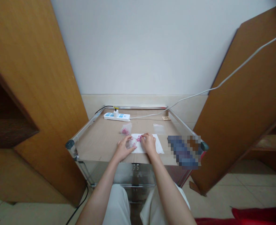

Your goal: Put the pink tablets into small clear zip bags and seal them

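A small clear plastic bag point(132, 142) with a few pink pieces in it is held by my left hand point(123, 150), its thumb and fingers curved around the near and left sides. Small pink beads point(139, 138) lie in a loose group on a sheet of white paper point(159, 147), by the bag's mouth. My right hand point(149, 143) rests over the paper beside them, fingers bent down and together at the beads. What its fingertips hold, if anything, is hidden. Behind my left hand lies another clear bag point(125, 129) of pink beads.
A flat clear bag point(159, 128) lies behind the paper. At the back of the cardboard-covered table point(93, 142) sits a white power strip point(116, 117) with a plug; its white cable point(194, 94) runs up to the right. A blurred-out dark item point(183, 152) lies at right. Wooden furniture flanks both sides.
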